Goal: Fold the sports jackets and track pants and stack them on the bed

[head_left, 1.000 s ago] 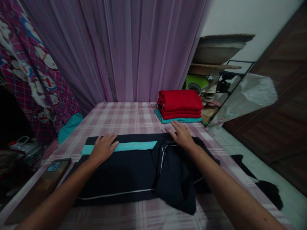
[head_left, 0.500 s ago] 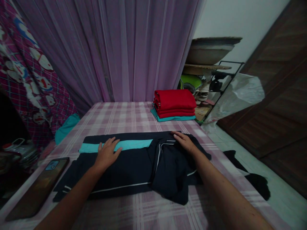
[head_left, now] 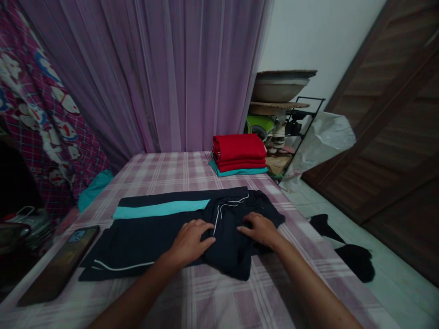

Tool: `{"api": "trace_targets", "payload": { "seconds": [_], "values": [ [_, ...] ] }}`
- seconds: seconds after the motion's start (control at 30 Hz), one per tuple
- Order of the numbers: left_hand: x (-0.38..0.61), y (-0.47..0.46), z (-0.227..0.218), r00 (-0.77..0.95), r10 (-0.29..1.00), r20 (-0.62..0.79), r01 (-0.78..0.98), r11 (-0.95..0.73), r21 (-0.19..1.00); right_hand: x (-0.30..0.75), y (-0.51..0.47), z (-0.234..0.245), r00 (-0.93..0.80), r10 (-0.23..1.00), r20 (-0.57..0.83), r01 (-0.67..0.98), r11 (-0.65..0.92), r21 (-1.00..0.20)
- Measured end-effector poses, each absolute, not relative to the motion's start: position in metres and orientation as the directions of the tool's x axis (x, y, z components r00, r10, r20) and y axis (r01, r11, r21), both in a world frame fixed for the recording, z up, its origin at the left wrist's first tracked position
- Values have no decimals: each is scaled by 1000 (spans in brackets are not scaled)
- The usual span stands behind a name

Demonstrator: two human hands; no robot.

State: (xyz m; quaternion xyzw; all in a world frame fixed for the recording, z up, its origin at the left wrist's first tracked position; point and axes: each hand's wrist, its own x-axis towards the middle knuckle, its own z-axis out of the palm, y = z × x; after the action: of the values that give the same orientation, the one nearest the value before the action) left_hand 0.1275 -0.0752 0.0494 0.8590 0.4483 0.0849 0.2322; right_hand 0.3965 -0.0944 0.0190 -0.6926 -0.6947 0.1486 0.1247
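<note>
A dark navy garment (head_left: pixel 154 233) with a turquoise band and white piping lies partly folded on the checked tablecloth. Its right part is bunched, with piping curving across it. My left hand (head_left: pixel 192 241) rests on the middle of the cloth, beside the piping, fingers together and thumb held apart. On the bunched right part, my right hand (head_left: pixel 260 229) touches the fabric with slightly bent fingers and the thumb away from them. Neither hand visibly grips a fold. The underside of the garment is hidden.
A stack of folded red cloths (head_left: pixel 240 151) on a turquoise one (head_left: pixel 240 172) sits at the table's far right. A phone (head_left: pixel 58 267) lies near the left edge. Beyond the right edge stand a cluttered rack (head_left: pixel 305 123) and a white plastic bag (head_left: pixel 322 141).
My left hand has slid right and nearer, off the turquoise band. My right hand has come back from the far edge onto the bunched part. The view has shifted slightly.
</note>
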Motion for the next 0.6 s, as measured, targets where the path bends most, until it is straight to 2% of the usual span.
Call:
{"api": "trace_targets", "payload": {
  "seconds": [0.1, 0.2, 0.4, 0.6],
  "values": [
    [124, -78, 51, 569, 821, -43, 722, -474, 504, 395, -103, 23, 10, 999, -50, 876, -33, -481],
    [123, -83, 59, 530, 848, -5, 714, -443, 543, 389, -111, 36, 96, 995, 35, 806, -57, -589],
    [123, -93, 83, 429, 903, -11, 647, -299, 701, 353, -130, 76, 70, 928, 367, 763, 187, -619],
    [105, -99, 102, 477, 861, -176, 464, -77, 882, 294, -154, 83, 22, 908, 418, 495, 353, -794]
  ]
}}
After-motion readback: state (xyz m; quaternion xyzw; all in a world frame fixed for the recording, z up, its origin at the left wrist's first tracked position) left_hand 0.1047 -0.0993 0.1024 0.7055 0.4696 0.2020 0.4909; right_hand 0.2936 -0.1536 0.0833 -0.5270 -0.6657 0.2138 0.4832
